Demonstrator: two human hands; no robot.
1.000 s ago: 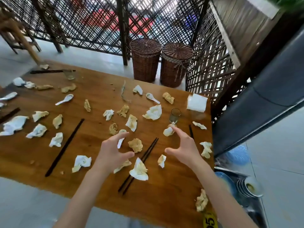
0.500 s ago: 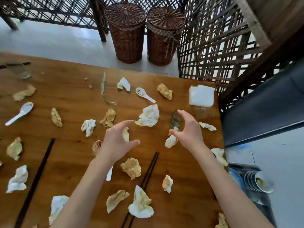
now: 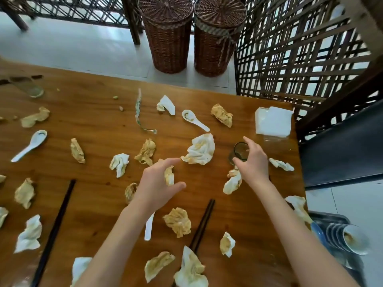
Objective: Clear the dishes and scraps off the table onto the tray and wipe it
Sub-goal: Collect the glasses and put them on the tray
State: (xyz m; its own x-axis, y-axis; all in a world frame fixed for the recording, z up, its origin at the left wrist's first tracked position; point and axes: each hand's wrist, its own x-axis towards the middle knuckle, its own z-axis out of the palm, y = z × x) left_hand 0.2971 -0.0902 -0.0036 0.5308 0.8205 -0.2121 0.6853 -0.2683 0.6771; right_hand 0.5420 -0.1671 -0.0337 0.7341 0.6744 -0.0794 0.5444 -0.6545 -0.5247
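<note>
There is one view only, from a wide-angle camera on the person's head, looking forward and steeply down over the wooden surface. It sits close above both forearms, which reach in from the bottom edge. The far edge of the frame takes in two wicker baskets on the floor and a lattice screen at right.

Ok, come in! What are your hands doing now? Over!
Right hand gripping the glass. Left hand open, hovering above a crumpled napkin. Napkins, spoons, chopsticks all over the table.
</note>
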